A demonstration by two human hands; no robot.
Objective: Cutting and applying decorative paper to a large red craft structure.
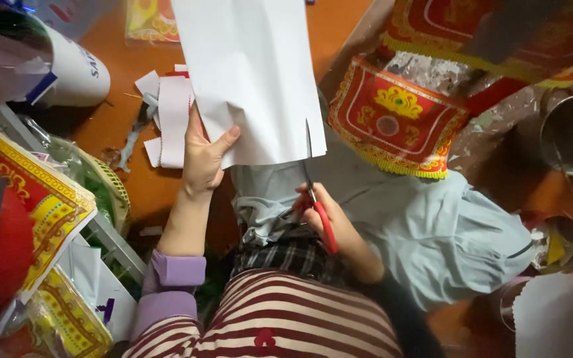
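Left hand [203, 159] pinches the white paper sheet [250, 73] at its lower edge, fingers closed on it, holding it up over the lap. Right hand [329, 222] grips red-handled scissors [318, 205], blades at the sheet's bottom edge beside a cut slit. Cut paper strips [170, 119] lie on the orange floor [127, 66].

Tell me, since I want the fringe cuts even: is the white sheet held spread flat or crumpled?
Spread flat. The white sheet hangs smooth from the left hand, with slits along its lower edge where the red-handled scissors cut.
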